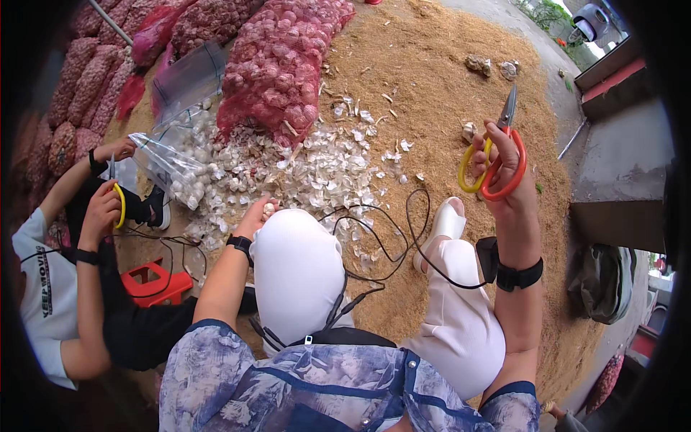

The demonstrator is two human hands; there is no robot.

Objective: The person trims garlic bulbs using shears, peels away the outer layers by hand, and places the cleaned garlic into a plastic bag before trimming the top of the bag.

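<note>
Scissors (497, 147) raised in right hand (504, 173), blades up and nearly shut, fingers threaded thru red and yellow loops, closed round them. Risk, as judged: tips swing near face or knee w/ arm lifted; loose black cable (403, 237) across lap could snag on wrist. Left hand (258, 216) low by left knee, fingertips pinched together on small pale garlic clove (268, 209), just above heap of white garlic skins (317, 173). Could slip from pinch, get lost in skins. Co-worker at left holds yellow-handled scissors (119, 201) beside clear bag (169, 169); red mesh sacks of garlic (277, 65) behind heap.
</note>
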